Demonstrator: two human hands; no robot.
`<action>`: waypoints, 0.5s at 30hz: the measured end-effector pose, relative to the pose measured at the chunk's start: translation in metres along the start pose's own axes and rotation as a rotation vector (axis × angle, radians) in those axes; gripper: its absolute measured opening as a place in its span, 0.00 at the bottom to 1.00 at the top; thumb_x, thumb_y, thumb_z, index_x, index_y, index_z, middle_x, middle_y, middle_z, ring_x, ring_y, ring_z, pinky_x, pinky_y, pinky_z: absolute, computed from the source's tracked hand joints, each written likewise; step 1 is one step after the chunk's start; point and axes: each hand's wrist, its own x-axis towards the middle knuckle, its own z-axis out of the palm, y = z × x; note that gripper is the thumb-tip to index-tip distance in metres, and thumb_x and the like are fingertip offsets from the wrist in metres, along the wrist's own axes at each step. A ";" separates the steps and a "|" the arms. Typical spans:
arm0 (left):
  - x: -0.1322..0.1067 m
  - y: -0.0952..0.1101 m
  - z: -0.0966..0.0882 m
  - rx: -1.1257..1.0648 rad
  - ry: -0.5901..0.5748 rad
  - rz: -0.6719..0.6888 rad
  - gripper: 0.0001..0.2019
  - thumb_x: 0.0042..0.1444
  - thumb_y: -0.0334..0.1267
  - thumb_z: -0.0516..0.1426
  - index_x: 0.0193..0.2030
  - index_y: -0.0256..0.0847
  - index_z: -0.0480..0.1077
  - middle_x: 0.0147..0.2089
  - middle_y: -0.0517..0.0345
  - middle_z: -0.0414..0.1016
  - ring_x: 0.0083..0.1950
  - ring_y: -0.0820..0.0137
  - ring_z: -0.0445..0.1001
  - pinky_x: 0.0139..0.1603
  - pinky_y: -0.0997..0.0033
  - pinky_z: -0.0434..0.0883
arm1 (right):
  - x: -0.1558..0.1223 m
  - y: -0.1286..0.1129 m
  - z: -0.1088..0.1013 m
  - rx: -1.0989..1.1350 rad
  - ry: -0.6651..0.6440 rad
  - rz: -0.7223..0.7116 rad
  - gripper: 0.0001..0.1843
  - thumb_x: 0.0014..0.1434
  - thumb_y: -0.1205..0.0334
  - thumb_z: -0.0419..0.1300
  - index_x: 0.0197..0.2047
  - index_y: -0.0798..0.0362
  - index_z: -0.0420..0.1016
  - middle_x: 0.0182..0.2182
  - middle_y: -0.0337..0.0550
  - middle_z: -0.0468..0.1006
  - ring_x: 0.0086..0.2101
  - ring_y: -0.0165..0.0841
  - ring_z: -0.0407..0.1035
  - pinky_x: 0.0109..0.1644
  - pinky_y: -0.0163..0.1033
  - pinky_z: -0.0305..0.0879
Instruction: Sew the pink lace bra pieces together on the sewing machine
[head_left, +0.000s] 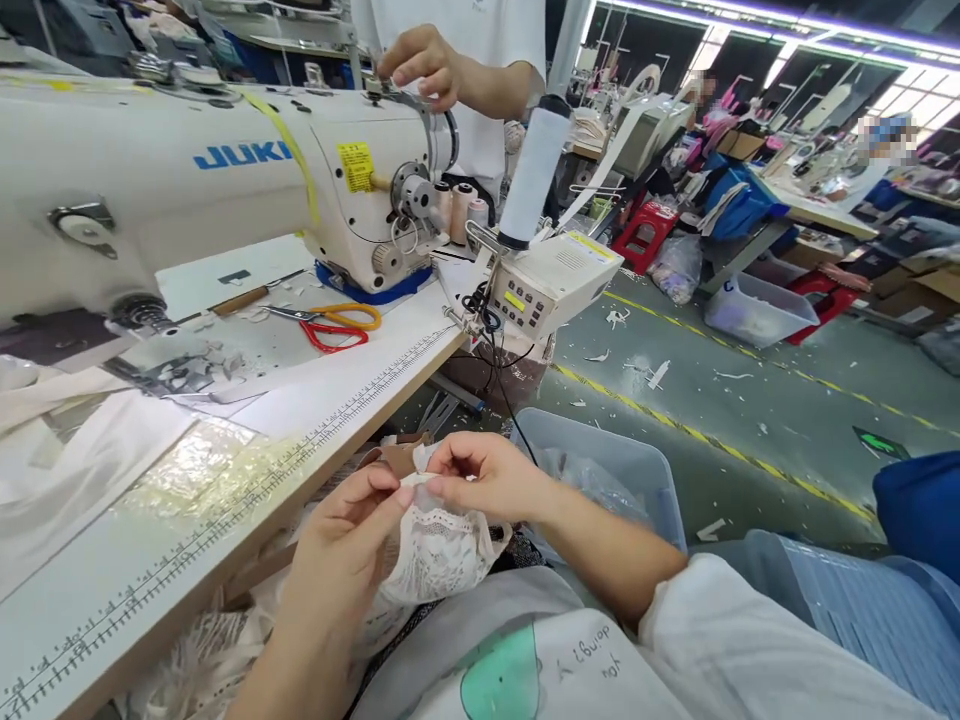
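A white lace bra [444, 552] hangs over my lap, its scalloped lace cup facing up. My left hand [352, 515] pinches the upper edge of it between thumb and fingertips. Close beside, my right hand [480, 475] pinches the same edge, thumb and index finger pressed together. The fingertips of both hands nearly meet, and the exact bit of fabric between them is partly hidden. Both hands are in front of the sewing table [360, 420], just below its edge.
A white sewing machine [247, 190] stands on the table. Scissors with red and orange handles [341, 325] lie near its base, beside fabric scraps. A control box [551, 280] juts from the table's right end. A plastic bin [637, 470] is at my right. Another person's hand [424, 65] touches the machine's top.
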 end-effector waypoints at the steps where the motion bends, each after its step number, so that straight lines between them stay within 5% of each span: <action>1: 0.000 0.001 0.001 -0.026 0.013 -0.040 0.17 0.25 0.40 0.72 0.20 0.40 0.70 0.21 0.63 0.68 0.25 0.73 0.65 0.25 0.76 0.64 | 0.001 0.000 -0.001 0.038 -0.018 0.008 0.19 0.48 0.49 0.67 0.29 0.56 0.67 0.22 0.33 0.65 0.23 0.23 0.56 0.26 0.30 0.54; 7: 0.003 0.007 0.006 -0.085 0.057 -0.165 0.21 0.19 0.39 0.73 0.20 0.40 0.68 0.19 0.62 0.69 0.22 0.73 0.66 0.23 0.75 0.64 | 0.008 0.001 -0.014 0.178 -0.153 0.076 0.22 0.42 0.50 0.70 0.31 0.57 0.69 0.24 0.34 0.70 0.24 0.23 0.61 0.29 0.30 0.59; 15: 0.010 0.004 0.007 -0.028 0.137 -0.131 0.25 0.15 0.42 0.74 0.21 0.40 0.68 0.17 0.63 0.69 0.20 0.73 0.65 0.21 0.74 0.64 | 0.009 -0.001 -0.034 -0.207 -0.133 -0.063 0.02 0.51 0.69 0.61 0.31 0.58 0.73 0.26 0.35 0.71 0.28 0.24 0.62 0.33 0.30 0.58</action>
